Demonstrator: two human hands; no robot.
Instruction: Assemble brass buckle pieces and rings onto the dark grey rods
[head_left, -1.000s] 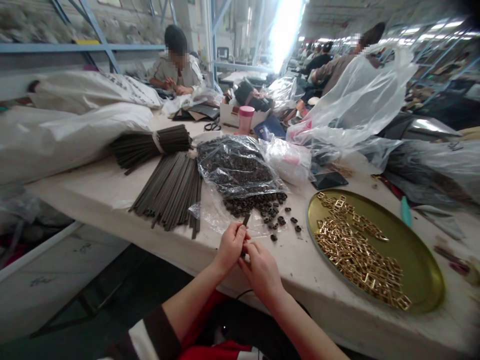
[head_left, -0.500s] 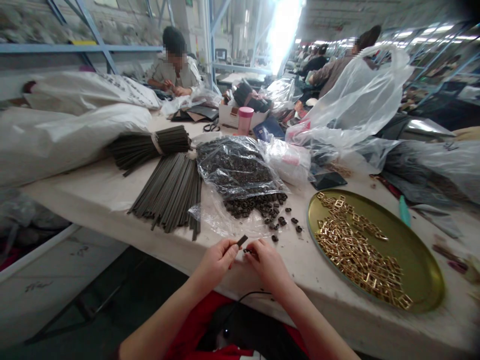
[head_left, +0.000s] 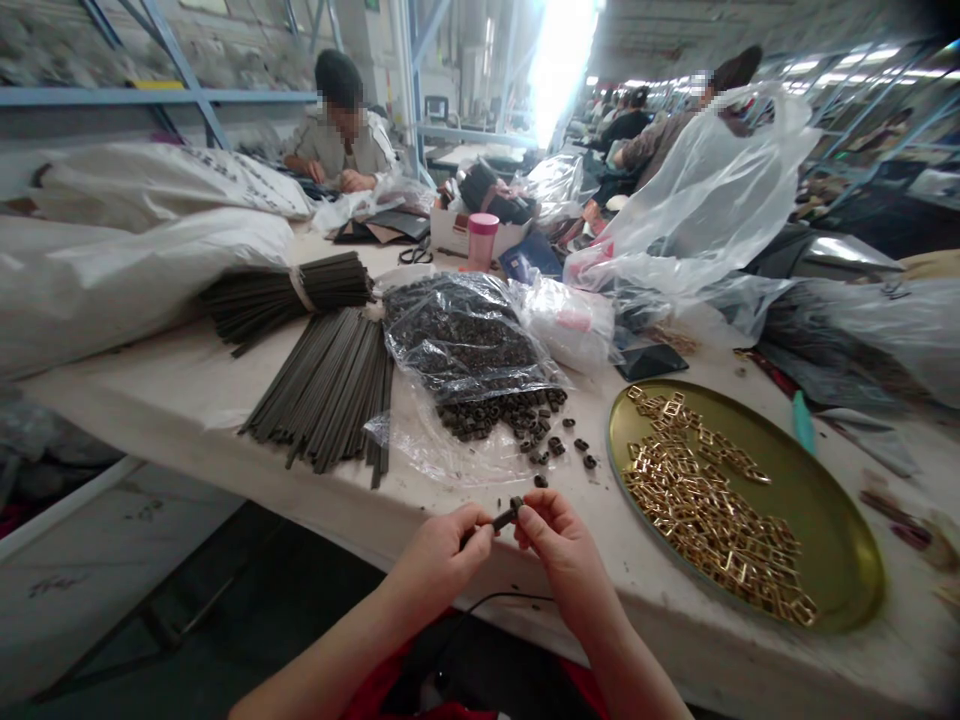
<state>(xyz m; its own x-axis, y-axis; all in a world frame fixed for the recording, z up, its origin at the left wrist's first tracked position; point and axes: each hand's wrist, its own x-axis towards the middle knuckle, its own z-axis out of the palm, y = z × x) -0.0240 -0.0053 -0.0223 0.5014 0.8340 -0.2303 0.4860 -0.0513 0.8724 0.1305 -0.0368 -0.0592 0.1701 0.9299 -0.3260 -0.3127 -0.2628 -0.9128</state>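
while both hands meet over the front edge of the worktop (head_left: 180, 390), we note the left hand (head_left: 454, 545) pinching a dark strip (head_left: 501, 522) between thumb and fingers, its free end angled up toward the other hand. right hand (head_left: 559, 535): grip pressed together at the fingertips on what looks like a small dark loop (head_left: 516, 504) at that end; we cannot tell whether the strip passes through it.

risks, as we judge them: a skewed strip end could snag on the loop and bend; too light a right-hand pinch could let the loop slip, and this near the edge it might drop to the floor (head_left: 202, 575). one stray loop (head_left: 541, 482) lies just beside the right fingers, where a careless brush could scatter it. tray (head_left: 840, 570) of gold buckles (head_left: 712, 520): well apart from both hands.
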